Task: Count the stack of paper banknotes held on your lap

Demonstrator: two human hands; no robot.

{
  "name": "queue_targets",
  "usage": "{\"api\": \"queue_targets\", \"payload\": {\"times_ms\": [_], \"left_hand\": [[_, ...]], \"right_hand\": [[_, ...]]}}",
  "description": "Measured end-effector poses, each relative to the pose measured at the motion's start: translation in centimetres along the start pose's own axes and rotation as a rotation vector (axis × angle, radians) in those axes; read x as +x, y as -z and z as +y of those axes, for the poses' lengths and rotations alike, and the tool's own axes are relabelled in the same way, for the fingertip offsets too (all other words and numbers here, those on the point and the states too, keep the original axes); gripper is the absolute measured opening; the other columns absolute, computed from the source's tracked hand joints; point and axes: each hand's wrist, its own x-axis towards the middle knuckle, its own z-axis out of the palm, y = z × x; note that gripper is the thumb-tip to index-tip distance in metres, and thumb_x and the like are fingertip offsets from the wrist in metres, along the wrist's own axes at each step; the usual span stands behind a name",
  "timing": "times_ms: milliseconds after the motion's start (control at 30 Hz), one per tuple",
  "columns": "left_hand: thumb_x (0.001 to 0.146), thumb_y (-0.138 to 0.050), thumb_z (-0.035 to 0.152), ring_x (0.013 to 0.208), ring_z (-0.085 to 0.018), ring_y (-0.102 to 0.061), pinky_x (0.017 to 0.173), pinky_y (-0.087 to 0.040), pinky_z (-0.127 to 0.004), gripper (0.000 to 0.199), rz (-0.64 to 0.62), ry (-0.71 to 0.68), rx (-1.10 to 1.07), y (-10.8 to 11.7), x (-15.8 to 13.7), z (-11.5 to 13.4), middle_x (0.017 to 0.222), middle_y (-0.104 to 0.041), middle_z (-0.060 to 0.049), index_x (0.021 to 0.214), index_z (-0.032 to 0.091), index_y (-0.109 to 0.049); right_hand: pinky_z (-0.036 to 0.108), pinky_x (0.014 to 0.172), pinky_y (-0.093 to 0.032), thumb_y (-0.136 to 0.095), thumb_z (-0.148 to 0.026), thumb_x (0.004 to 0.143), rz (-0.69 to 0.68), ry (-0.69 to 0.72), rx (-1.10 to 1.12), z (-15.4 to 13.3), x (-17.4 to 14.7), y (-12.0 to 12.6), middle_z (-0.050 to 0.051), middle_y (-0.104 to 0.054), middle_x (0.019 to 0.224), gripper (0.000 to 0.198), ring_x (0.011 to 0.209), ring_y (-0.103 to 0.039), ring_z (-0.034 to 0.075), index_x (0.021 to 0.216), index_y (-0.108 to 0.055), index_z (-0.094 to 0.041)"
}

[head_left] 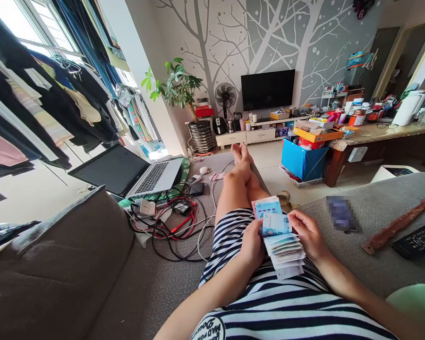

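I sit on a grey sofa [375, 212] with my legs stretched out in front. A fanned stack of banknotes [281, 243] rests over my lap, above a striped shirt. My left hand [252, 243] grips the stack's left edge, thumb on a pale blue note [274, 223]. My right hand [306, 233] holds the right side of the notes, fingers curled over the top one. Both hands touch the same stack.
An open laptop [134, 172] and a tangle of cables [170, 226] lie to my left. A black remote [416, 241] and a brown strip [396, 224] sit on the sofa at right. Further off are a blue box [301, 160], a cluttered counter [382, 132] and a TV [267, 89].
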Motion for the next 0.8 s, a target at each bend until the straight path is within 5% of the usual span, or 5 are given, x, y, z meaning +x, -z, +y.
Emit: {"api": "queue_targets", "payload": {"times_ms": [367, 567, 800], "left_hand": [[0.061, -0.09, 0.037, 0.086, -0.025, -0.074, 0.089, -0.057, -0.037, 0.036, -0.037, 0.037, -0.032, 0.3, 0.0, -0.1, 0.089, -0.081, -0.008, 0.087, 0.015, -0.079], [0.059, -0.093, 0.035, 0.086, -0.027, -0.076, 0.091, -0.058, -0.04, 0.038, -0.065, 0.004, 0.003, 0.2, -0.3, 0.0, 0.087, -0.082, -0.009, 0.088, 0.015, -0.08], [0.051, -0.096, 0.028, 0.08, -0.026, -0.075, 0.087, -0.058, -0.04, 0.04, -0.064, 0.025, 0.04, 0.0, -0.5, 0.1, 0.079, -0.08, -0.008, 0.085, 0.014, -0.079]], "right_hand": [[0.028, 0.053, -0.037, -0.061, -0.077, 0.092, -0.069, 0.052, 0.057, 0.4, -0.1, 0.1, 0.0, -0.056, 0.06, 0.06, 0.055, -0.044, 0.015, 0.066, -0.062, -0.023], [0.028, 0.052, -0.035, -0.076, -0.082, 0.074, 0.076, -0.059, 0.018, 1.2, 0.8, 0.2, -0.004, -0.049, 0.059, 0.063, 0.055, -0.043, 0.015, 0.066, -0.057, -0.023], [0.027, 0.048, -0.032, -0.073, -0.082, 0.076, 0.044, -0.063, -0.014, 1.5, 0.9, 0.2, -0.005, -0.043, 0.058, 0.062, 0.055, -0.038, 0.015, 0.064, -0.052, -0.025]]}}
